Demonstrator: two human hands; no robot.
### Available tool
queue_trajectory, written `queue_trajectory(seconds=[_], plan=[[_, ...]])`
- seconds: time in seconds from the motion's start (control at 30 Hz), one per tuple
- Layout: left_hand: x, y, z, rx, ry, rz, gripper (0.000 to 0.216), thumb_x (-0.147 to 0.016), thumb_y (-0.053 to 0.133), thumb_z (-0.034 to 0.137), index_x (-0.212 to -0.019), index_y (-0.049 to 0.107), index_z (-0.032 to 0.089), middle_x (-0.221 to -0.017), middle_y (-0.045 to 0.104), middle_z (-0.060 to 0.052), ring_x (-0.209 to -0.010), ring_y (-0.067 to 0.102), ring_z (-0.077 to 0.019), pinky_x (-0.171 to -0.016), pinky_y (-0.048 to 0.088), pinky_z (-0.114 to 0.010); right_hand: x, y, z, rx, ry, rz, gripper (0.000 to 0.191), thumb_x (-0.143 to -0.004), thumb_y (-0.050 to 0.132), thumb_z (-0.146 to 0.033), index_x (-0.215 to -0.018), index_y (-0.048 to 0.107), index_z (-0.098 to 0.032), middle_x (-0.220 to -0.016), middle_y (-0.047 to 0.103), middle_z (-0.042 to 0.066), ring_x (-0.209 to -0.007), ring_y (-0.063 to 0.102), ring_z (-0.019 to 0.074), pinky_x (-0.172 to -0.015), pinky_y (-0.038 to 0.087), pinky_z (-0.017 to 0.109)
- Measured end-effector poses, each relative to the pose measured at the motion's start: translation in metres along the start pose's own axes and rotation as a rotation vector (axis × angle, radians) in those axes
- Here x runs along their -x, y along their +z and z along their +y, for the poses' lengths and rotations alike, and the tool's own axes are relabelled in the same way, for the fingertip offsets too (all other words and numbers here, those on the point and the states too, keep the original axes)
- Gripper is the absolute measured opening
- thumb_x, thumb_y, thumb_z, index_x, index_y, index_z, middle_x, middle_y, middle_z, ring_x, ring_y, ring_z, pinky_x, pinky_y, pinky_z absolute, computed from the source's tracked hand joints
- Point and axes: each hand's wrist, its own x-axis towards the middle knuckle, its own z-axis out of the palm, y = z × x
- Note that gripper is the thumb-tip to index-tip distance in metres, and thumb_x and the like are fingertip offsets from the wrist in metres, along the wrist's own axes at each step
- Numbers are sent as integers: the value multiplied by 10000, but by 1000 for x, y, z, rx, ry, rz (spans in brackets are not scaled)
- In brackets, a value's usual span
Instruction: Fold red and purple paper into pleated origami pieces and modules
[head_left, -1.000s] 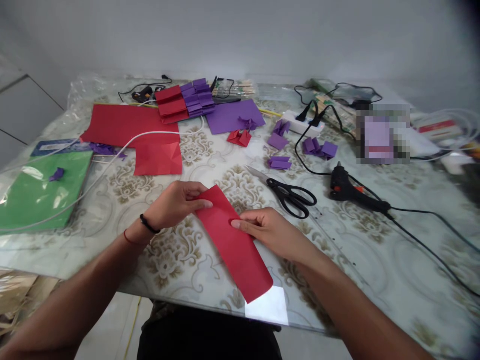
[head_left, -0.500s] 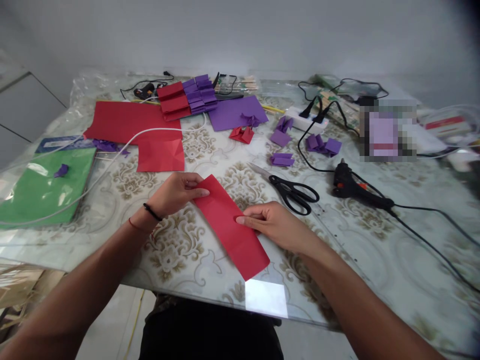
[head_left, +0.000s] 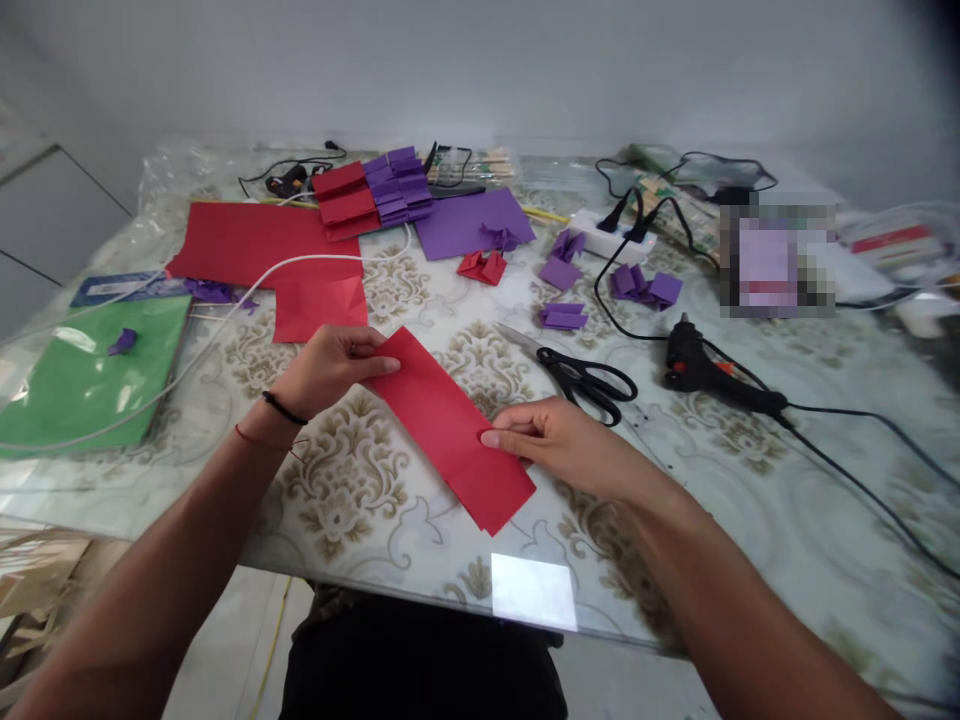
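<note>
A red strip of paper (head_left: 450,425) slants across the near middle of the table, held between my two hands. It looks layered at its near end, with a small notch between the edges. My left hand (head_left: 341,362) pinches the far left corner, thumb on top. On the right long edge, my right hand (head_left: 540,435) grips the paper between thumb and fingers, which are partly hidden beneath. Just beyond my right hand lie black-handled scissors (head_left: 581,378). A creased red paper piece (head_left: 319,308) rests past my left hand.
Folded purple pieces (head_left: 562,316) and a red one (head_left: 482,266) lie farther back. A black glue gun (head_left: 712,378) with its cord is at right, near a white power strip (head_left: 607,238). Green paper in plastic (head_left: 97,375) lies left, crossed by a white cable (head_left: 300,259).
My left hand has shifted up and left with the strip's far end. My right hand sits nearer the strip's lower end, where an offset between layers now shows.
</note>
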Motion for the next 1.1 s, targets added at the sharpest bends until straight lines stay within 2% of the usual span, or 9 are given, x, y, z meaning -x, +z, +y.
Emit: queue_trajectory(seconds=[0.17, 0.33, 0.47, 0.6, 0.73, 0.8, 0.9, 1.0, 1.1], plan=[[-1, -13, 4, -25, 44, 90, 302, -660, 890, 378, -630, 690, 153, -584, 604, 12, -553, 556, -119, -495, 402, -211, 7, -3, -5, -123, 83, -158, 505, -744, 796, -687, -751, 687, -194, -704, 767, 36, -631, 729, 189, -637, 582, 332], [1, -23, 8, -41, 30, 78, 257, -667, 894, 347, -704, 735, 148, -642, 659, -11, -627, 636, -163, -553, 473, -241, 15, -9, -6, -110, 74, -223, 435, -808, 787, -618, -747, 684, -200, -709, 786, 40, -612, 735, 177, -607, 593, 312], [2, -34, 5, -47, 55, 176, 262, -678, 890, 348, -690, 719, 151, -636, 649, 0, -587, 600, -135, -501, 411, -212, 24, -23, -9, 4, 80, -280, 393, -840, 770, -579, -738, 709, -204, -707, 778, 43, -627, 736, 188, -596, 580, 307], [3, -32, 2, -52, 33, 147, 272, -699, 892, 379, -767, 754, 155, -709, 709, -14, -621, 630, -145, -529, 449, -214, 27, -36, -12, 66, -98, -108, 386, -914, 702, -566, -820, 745, -194, -804, 786, 68, -710, 735, 195, -669, 583, 321], [8, -4, 3, -69, 22, -20, 322, -733, 882, 427, -872, 790, 151, -789, 757, -50, -709, 695, -199, -574, 510, -239, 17, -19, -10, -46, -191, 180, 379, -946, 663, -573, -1003, 751, -209, -987, 793, 85, -880, 744, 226, -791, 589, 353], [12, 11, 4, -44, 7, -85, 338, -782, 854, 452, -927, 794, 153, -828, 771, -64, -744, 719, -214, -599, 539, -252, 9, -4, -7, -45, -164, 179, 372, -909, 709, -560, -1040, 755, -215, -944, 781, 58, -843, 721, 212, -736, 557, 324], [17, 23, 5, -22, 26, -92, 333, -805, 846, 453, -938, 778, 155, -836, 768, -61, -729, 719, -202, -599, 548, -252, 1, 12, -4, -27, -135, 175, 394, -905, 683, -590, -865, 734, -201, -736, 702, 7, -633, 602, 150, -571, 426, 272], [19, 25, 8, -12, 27, -124, 336, -780, 867, 434, -963, 766, 170, -810, 767, -46, -694, 715, -188, -581, 547, -242, -1, 16, -2, -21, -114, 158, 403, -893, 678, -590, -796, 707, -199, -639, 641, -15, -545, 511, 126, -513, 337, 259], [20, 24, 11, 3, -9, -220, 386, -775, 871, 392, -1085, 756, 194, -839, 801, -45, -722, 744, -188, -614, 558, -233, 1, 15, -4, 11, -100, 102, 333, -872, 713, -514, -773, 717, -196, -638, 650, -11, -536, 497, 123, -512, 327, 262]])
